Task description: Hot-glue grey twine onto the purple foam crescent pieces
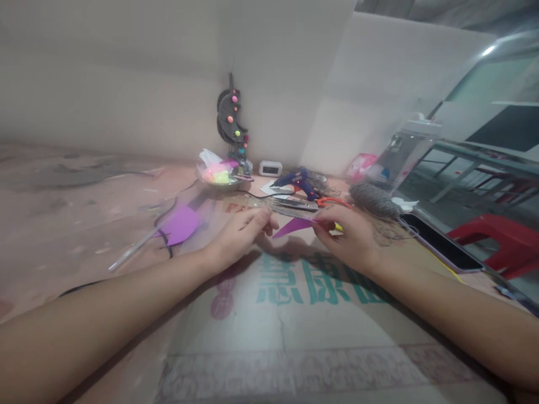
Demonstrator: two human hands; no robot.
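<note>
My right hand (pixel 347 238) pinches a thin purple piece (pixel 293 225), which looks like paper or felt and points left toward my other hand. My left hand (pixel 248 227) is closed, thumb against curled fingers; what it holds, if anything, is too small to make out. Just beyond my fingertips lie scissors with orange handles (pixel 334 202), partly covered by the right hand. Beneath both hands is a printed cardboard sheet (pixel 269 331) with green characters. A larger purple piece (pixel 182 224) lies to the left, beside a clear stick (pixel 135 249).
A blue glue gun (pixel 297 179) lies behind the hands, near a small white clock (pixel 270 168). A dish of colourful scraps (pixel 219 179) stands before a grey crescent ornament (pixel 230 115). Grey yarn (pixel 373 200), a phone (pixel 444 244) and a clear jug (pixel 404 151) are on the right.
</note>
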